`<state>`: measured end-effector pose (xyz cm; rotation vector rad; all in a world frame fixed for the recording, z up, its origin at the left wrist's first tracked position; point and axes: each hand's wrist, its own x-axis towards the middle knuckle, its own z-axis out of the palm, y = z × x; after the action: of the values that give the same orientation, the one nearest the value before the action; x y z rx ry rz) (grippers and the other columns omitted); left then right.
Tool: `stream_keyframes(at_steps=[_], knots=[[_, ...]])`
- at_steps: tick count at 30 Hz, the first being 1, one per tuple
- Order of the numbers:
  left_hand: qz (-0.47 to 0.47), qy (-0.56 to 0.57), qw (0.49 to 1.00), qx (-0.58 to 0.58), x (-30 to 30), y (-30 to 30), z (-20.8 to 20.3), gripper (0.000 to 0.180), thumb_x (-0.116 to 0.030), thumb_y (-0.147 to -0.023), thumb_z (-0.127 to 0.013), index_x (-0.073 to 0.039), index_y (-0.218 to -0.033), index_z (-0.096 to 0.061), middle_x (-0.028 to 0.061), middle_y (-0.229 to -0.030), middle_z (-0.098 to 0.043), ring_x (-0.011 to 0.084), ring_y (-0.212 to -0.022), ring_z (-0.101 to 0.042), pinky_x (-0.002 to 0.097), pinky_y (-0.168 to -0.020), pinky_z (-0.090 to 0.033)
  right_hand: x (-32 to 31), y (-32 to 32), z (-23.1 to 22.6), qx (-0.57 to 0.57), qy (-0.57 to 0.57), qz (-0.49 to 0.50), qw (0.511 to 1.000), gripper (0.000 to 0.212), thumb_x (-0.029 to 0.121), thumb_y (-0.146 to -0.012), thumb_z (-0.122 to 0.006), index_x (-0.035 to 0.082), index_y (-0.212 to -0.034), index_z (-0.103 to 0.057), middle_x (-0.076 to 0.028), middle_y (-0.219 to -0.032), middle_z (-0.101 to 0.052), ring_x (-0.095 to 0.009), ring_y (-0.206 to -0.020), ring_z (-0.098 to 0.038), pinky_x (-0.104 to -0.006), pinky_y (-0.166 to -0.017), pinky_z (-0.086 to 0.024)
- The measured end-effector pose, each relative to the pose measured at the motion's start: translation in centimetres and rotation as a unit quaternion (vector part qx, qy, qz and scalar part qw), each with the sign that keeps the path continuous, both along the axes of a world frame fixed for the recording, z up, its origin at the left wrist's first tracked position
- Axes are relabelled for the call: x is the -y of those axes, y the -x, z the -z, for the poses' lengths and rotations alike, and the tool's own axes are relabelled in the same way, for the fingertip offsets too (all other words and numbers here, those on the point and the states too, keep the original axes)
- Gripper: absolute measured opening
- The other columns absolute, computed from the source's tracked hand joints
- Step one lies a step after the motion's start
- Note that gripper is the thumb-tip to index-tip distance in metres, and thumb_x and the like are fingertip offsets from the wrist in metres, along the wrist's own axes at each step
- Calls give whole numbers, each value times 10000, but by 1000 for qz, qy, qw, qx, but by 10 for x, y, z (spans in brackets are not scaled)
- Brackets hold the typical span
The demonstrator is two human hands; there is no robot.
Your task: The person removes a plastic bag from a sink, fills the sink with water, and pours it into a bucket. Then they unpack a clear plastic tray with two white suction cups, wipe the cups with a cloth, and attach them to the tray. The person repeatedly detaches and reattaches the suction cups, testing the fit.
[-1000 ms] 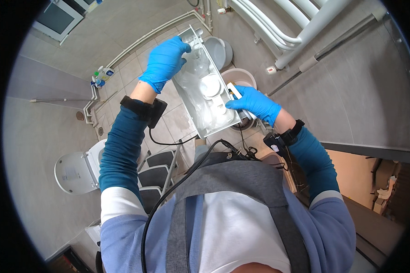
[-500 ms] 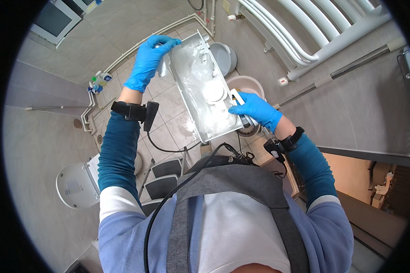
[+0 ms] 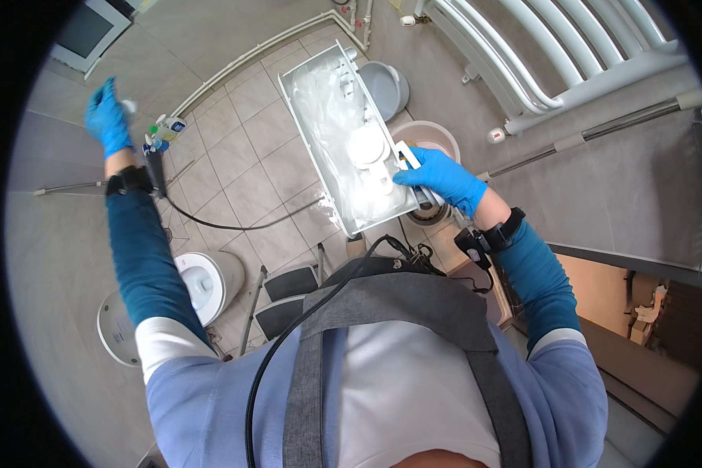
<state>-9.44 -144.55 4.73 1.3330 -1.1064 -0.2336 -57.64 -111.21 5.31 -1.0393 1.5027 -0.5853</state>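
Note:
A white, shallow, open-topped rectangular box is in front of me, long side tilted. Glossy whitish film or foam coats its inside, around a round white fitting. At its right edge, near the lower corner, my right hand is closed around a white-topped object with a small yellow-orange part; the fingers and palm hide most of it. My left hand is stretched far out to the left, away from the box, fingers closed. Beside those fingers shows a small pale wad, too blurred to name.
Below stand a grey bucket, a pinkish basin, a toilet and a folding step ladder. Cleaning bottles are at the left wall. A white radiator is at upper right. A black cable trails from my left wrist.
My left hand has swung from the box's far-left edge out to the left, the pale wad moving with it. My right hand stays at the box's right edge.

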Motion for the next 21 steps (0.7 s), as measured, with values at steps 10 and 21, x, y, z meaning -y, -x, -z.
stream_keyframes(at_steps=[10, 21], knots=[[82, -411, 798, 433, 1, -124, 118, 259, -243, -820, -573, -55, -937, -707, 247, -961, -647, 354, -975, -622, 404, -791, -488, 23, -14, 11, 36, -33, 30, 998, 334, 227, -794, -687, 30, -1058, -632, -20, -822, -608, -87, -708, -524, -238, -642, -444], [466, -332, 819, -38, -163, 136, 111, 464, -351, -922, -533, -89, -1305, -520, 87, -1090, -659, 130, -1013, -569, 275, -904, -423, 44, -25, 16, 101, -22, 43, 994, 352, 234, -799, -686, 24, -1076, -627, -18, -880, -615, -86, -755, -521, -225, -686, -442]])
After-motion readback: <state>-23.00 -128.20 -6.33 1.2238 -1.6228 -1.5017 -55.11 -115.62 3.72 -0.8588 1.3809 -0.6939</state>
